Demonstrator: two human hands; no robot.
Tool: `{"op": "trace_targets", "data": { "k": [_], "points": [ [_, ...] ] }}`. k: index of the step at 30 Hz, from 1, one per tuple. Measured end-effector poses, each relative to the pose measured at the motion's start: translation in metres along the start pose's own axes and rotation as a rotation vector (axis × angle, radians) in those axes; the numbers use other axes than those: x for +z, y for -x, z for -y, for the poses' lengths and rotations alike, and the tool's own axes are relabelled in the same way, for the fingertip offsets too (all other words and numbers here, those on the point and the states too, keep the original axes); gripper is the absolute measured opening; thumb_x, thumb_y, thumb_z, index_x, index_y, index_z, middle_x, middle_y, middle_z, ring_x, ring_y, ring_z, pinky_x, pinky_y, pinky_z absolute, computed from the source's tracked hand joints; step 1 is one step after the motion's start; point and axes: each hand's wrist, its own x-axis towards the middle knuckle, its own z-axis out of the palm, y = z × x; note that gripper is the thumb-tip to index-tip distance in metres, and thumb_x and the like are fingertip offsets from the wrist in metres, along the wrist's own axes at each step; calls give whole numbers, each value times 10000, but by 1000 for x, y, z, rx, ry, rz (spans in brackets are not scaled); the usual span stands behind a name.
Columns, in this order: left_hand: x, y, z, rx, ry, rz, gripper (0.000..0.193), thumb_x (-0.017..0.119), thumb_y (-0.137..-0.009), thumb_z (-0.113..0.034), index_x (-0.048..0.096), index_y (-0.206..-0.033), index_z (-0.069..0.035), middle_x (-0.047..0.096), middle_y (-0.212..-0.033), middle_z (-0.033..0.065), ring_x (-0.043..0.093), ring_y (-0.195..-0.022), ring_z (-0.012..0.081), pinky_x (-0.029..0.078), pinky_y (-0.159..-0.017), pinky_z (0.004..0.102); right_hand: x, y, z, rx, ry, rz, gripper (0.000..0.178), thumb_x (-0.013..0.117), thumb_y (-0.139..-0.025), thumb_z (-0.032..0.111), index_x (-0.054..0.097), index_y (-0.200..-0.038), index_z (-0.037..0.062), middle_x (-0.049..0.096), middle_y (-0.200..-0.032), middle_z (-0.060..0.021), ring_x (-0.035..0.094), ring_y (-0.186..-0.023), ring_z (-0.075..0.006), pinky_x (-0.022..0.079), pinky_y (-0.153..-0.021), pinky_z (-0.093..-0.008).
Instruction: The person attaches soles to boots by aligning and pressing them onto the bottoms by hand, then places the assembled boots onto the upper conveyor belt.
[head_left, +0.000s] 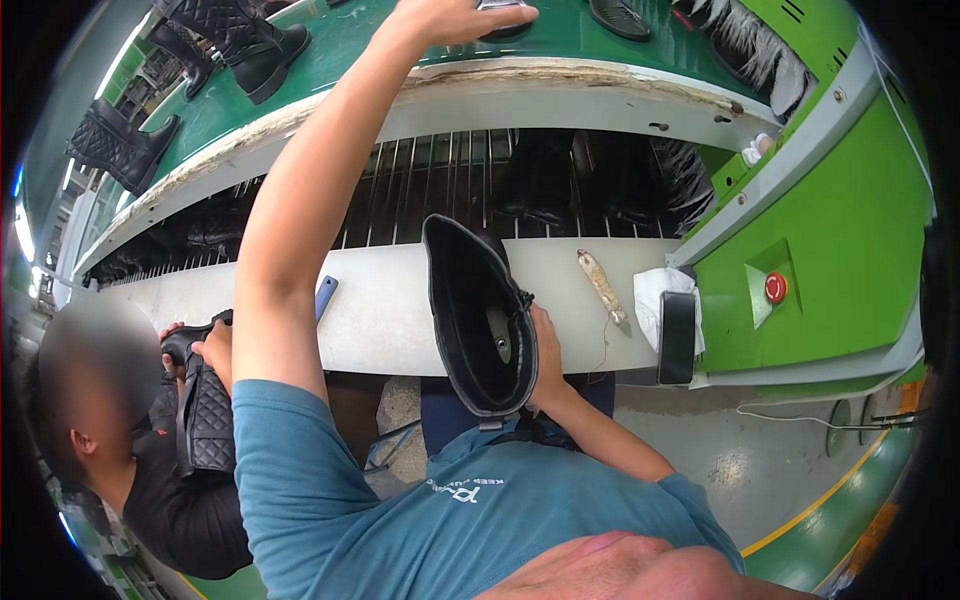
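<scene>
A black tall-shafted boot (480,320) stands in front of me, its shaft opening tipped toward me and a small metallic round spot visible inside. My right hand (545,355) grips its right side, the fingers partly hidden behind the shaft. Far forward, my left arm stretches over the green conveyor belt (560,45). My left hand (450,20) is at a dark shoe sole (505,30) there, thumb laid across it; the top edge cuts off part of the hand. Another dark sole (620,18) lies farther right on the belt.
A white ledge (380,310) holds a string-wound stick (600,285), a white cloth (652,300) and a blue-handled tool (325,297). Quilted black boots (125,145) stand on the belt. At right is a green machine (820,290) with a red button (775,288). A co-worker (180,520) at left handles another boot.
</scene>
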Motion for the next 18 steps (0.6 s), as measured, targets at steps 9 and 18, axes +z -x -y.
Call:
{"op": "trace_targets", "data": {
  "k": [9, 18],
  "points": [
    [25, -19, 51, 72, 251, -24, 700, 900, -824, -281, 642, -1422, -24, 769, -1248, 274, 739, -1208, 418, 581, -1076, 458, -38, -18, -24, 115, -6, 362, 1219, 903, -794, 277, 227, -1787, 70, 540, -1634, -256, 567, -1378, -461, 462, -1188, -505],
    [-93, 100, 64, 6, 986, -896, 239, 722, -1062, -116, 750, -1271, -5, 799, -1146, 101, 762, -982, 191, 611, -896, 317, -103, -46, -59, 623, -892, 501, 816, 809, -945, 50, 439, -1672, 22, 598, -1578, -111, 530, -1437, -169, 438, -1232, -366]
  ]
}}
